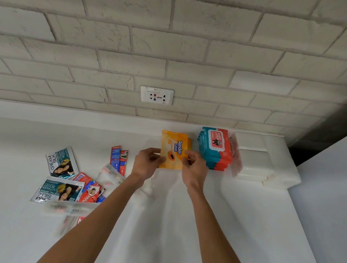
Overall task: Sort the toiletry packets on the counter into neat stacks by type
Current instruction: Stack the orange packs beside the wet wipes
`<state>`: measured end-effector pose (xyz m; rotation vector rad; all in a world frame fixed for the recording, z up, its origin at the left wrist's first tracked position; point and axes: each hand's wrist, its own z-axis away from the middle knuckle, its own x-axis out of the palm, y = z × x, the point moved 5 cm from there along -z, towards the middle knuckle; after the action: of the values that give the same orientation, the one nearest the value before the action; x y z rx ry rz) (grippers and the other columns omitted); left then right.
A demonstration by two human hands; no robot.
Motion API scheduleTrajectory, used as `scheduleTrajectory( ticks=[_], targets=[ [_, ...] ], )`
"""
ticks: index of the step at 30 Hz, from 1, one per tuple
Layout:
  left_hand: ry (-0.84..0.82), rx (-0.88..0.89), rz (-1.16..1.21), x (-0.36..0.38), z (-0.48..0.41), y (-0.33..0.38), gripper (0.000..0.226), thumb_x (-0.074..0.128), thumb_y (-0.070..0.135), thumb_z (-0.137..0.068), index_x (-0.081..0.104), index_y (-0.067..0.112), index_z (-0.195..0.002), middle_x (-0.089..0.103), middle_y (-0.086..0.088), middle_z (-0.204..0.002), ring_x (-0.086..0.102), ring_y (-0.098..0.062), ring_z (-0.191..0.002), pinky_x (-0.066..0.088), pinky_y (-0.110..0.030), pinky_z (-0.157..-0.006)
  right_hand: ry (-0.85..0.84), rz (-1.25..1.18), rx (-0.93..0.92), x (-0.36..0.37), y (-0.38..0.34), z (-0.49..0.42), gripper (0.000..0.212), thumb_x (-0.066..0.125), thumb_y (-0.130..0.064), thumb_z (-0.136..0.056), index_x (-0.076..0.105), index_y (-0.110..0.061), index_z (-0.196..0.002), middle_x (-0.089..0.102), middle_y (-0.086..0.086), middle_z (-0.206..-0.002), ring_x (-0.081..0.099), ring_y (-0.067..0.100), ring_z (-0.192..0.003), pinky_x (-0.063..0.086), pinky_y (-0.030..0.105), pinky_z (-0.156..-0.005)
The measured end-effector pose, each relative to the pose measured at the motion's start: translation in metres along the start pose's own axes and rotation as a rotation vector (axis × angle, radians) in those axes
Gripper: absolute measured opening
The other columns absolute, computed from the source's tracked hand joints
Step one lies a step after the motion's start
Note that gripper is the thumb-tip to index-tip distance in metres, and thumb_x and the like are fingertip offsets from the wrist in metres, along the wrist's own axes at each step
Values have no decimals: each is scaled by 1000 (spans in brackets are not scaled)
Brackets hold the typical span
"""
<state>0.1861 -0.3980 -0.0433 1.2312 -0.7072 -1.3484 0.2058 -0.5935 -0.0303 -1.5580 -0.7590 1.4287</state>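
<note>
white counter (162,223), back edge: your left grip (145,164) and right grip (194,169) pinch the orange packet (174,143) by its sides, likely squaring its stack.

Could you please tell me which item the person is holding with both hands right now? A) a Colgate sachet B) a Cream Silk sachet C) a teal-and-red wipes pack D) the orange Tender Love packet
D: the left hand and the right hand both grip the near end of the orange Tender Love packet, just left of the teal-and-red wipes stack.
</note>
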Motion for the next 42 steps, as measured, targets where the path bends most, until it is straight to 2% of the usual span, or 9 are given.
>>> scheduleTrajectory(
  ticks=[7, 11, 14, 17, 21, 27, 30, 36, 42],
  targets=[
    [3, -18, -165, 29, -22, 7, 34, 73, 11, -89, 70, 14, -123, 75, 0, -96, 73, -14, -84, 62, -29, -77, -42, 273, -74, 2, 1, -10, 42, 60, -7, -102, 56, -14, -143, 61, 5, -142, 57, 20, -131, 50, 33, -106],
    [-19, -18, -269, 38, -32, 9, 38, 68, 6, -90, 70, 14, -127, 72, -2, -103, 68, -15, -90, 48, -13, -66, -121, 281, -101, 9, 7, -12, 51, 59, -4, -99, 49, -14, -149, 52, 9, -146, 53, 25, -133, 46, 30, -106],
    [-17, -22, -322, 41, -38, 9, 40, 68, 5, -90, 68, 13, -129, 73, -6, -111, 67, -18, -94, 53, -22, -77, -155, 295, -84, 15, 14, -17, 52, 57, -9, -104, 42, -18, -153, 49, 3, -150, 52, 22, -135, 47, 27, -107],
    [-15, -13, -370, 45, -43, 6, 40, 66, 3, -90, 68, 11, -129, 73, -8, -115, 68, -23, -99, 57, -32, -91, -173, 389, -126, 22, 19, -22, 60, 62, -11, -101, 38, -17, -156, 46, 6, -153, 53, 24, -136, 51, 41, -110],
    [-23, 13, -432, 50, -45, 4, 36, 60, 0, -89, 71, 8, -122, 73, -10, -106, 69, -28, -97, 58, -37, -91, -196, 411, -98, 28, 31, -23, 61, 62, -11, -100, 37, -18, -156, 45, 6, -154, 53, 25, -136, 51, 42, -110],
    [-30, 51, -531, 51, -47, -1, 12, 62, 5, -83, 68, 16, -85, 72, -11, -88, 66, -31, -90, 58, -42, -83, -249, 463, -87, 34, 42, -22, 66, 63, -13, -100, 33, -19, -158, 38, 6, -158, 48, 25, -141, 47, 39, -114],
    [-32, 67, -542, 49, -45, -3, 15, 73, 14, -82, 65, 18, -95, 70, -12, -96, 63, -29, -97, 56, -45, -87, -265, 505, -100, 35, 45, -19, 73, 64, -14, -100, 25, -19, -162, 29, 5, -165, 39, 25, -149, 43, 40, -117],
    [-85, 126, -594, 54, -35, -4, 55, 88, 19, -73, 65, 12, -122, 59, -2, -102, 62, -24, -97, 56, -38, -88, -225, 604, -180, 34, 51, -6, 70, 63, -21, -103, 25, -17, -162, 29, 8, -167, 40, 26, -149, 47, 42, -115],
    [-63, 194, -619, 59, -31, -3, 43, 83, 27, -81, 63, 17, -118, 60, -6, -109, 61, -22, -90, 55, -34, -80, -222, 761, -211, 37, 51, -5, 69, 62, -24, -103, 28, -14, -162, 29, 13, -168, 39, 28, -151, 43, 39, -115]
  ],
)
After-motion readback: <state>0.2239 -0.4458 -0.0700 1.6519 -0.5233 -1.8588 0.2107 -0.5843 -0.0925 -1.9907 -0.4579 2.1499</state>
